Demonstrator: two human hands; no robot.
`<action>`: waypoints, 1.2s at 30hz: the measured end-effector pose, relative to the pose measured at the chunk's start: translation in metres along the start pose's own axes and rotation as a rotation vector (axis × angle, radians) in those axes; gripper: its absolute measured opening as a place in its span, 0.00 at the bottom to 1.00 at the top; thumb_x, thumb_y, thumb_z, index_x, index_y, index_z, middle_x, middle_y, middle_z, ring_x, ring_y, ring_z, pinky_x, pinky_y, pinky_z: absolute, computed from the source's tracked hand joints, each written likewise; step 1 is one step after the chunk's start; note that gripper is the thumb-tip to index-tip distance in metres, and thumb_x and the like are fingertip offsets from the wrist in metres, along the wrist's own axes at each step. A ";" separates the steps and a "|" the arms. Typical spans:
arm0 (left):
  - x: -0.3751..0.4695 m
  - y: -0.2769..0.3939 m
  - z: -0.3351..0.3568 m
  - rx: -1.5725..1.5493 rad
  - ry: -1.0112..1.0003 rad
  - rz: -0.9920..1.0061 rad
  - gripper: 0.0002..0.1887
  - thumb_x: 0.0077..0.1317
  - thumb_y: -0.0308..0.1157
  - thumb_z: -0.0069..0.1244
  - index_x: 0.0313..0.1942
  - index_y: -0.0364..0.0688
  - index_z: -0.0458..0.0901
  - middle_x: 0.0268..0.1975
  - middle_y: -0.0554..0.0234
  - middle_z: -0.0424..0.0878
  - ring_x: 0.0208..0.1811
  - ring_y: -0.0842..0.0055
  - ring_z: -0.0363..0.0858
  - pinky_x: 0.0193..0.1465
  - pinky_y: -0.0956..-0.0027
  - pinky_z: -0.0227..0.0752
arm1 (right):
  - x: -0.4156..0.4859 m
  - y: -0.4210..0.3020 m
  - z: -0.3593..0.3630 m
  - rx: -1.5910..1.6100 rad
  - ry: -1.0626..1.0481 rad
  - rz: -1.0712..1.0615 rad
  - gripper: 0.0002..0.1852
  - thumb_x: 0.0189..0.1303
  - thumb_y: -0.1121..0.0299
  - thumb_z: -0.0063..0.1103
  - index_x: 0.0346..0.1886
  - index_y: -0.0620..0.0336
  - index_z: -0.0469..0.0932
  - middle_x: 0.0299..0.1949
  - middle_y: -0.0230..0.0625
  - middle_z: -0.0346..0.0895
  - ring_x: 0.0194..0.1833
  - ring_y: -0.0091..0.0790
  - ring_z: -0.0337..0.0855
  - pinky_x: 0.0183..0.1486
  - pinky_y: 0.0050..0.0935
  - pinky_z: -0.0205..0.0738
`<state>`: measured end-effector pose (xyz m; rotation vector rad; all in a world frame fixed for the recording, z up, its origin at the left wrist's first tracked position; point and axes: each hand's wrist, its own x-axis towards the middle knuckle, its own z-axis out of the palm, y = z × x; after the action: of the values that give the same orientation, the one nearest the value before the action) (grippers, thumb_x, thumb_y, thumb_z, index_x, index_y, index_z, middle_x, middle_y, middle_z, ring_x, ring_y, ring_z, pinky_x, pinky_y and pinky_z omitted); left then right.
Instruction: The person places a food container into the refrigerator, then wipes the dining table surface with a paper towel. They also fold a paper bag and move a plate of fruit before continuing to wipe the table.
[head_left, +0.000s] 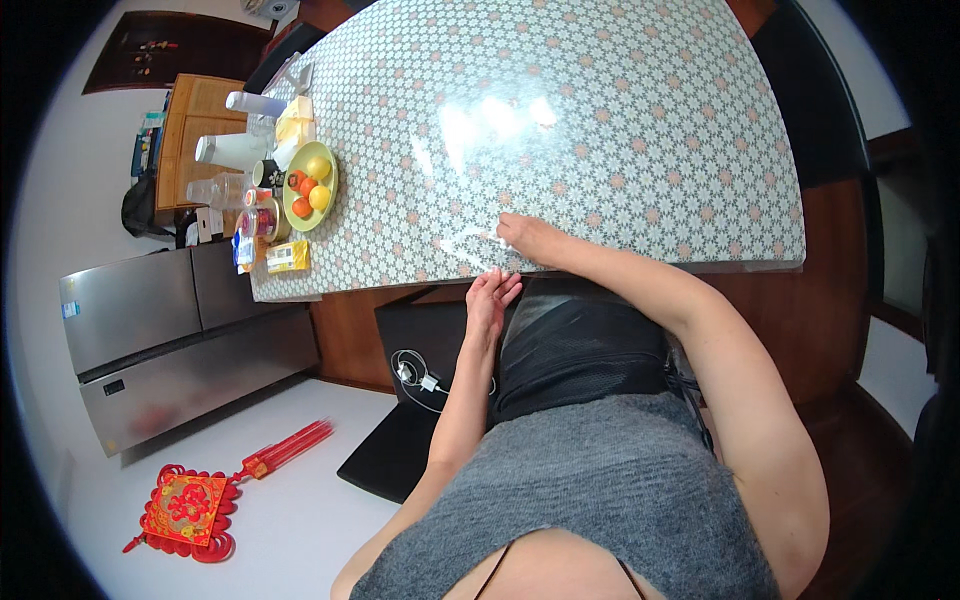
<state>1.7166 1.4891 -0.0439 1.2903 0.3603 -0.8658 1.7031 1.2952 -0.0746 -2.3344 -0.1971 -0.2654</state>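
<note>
A thin white strand (466, 257), perhaps a cord or a narrow strip, lies bent in a V on the patterned tablecloth (645, 97) near the table's front edge. One end runs to my left hand (491, 296), whose thumb and forefinger pinch it at the edge, palm up, with the other fingers loosely curled. My right hand (531, 238) rests low over the cloth to the right, fingers bent around a small white part of the strand. Its fingertips hide part of what it holds, and the strand's exact kind is too small to tell.
On the table's left stand a green plate (298, 222) of fruit, a yellow packet (288, 256), jars (259, 223) and white bottles (229, 151). A white charging cable with plugs (427, 382) hangs at a black chair (382, 450). A steel refrigerator (195, 375) stands at left.
</note>
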 end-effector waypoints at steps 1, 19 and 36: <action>-0.001 -0.001 -0.001 0.007 0.007 -0.004 0.06 0.70 0.32 0.51 0.41 0.39 0.76 0.38 0.61 0.82 0.43 0.68 0.85 0.50 0.60 0.81 | 0.001 -0.002 -0.003 -0.033 -0.060 -0.005 0.08 0.53 0.79 0.55 0.38 0.65 0.73 0.39 0.45 0.72 0.43 0.47 0.79 0.44 0.38 0.77; 0.010 -0.026 -0.001 0.003 0.139 -0.021 0.11 0.67 0.35 0.57 0.42 0.37 0.79 0.37 0.62 0.84 0.38 0.74 0.85 0.42 0.69 0.84 | 0.018 -0.004 -0.001 0.017 -0.099 -0.114 0.11 0.50 0.81 0.58 0.39 0.62 0.74 0.42 0.43 0.72 0.45 0.45 0.78 0.44 0.37 0.77; 0.011 -0.027 -0.002 0.079 0.122 -0.150 0.16 0.60 0.45 0.64 0.33 0.44 0.78 0.34 0.67 0.84 0.33 0.78 0.84 0.35 0.72 0.82 | 0.059 -0.027 0.034 -0.107 -0.192 -0.164 0.07 0.56 0.74 0.54 0.38 0.65 0.73 0.39 0.47 0.72 0.43 0.48 0.78 0.43 0.39 0.76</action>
<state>1.7047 1.4868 -0.0700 1.4062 0.5295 -0.9373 1.7587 1.3420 -0.0647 -2.4533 -0.4805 -0.1343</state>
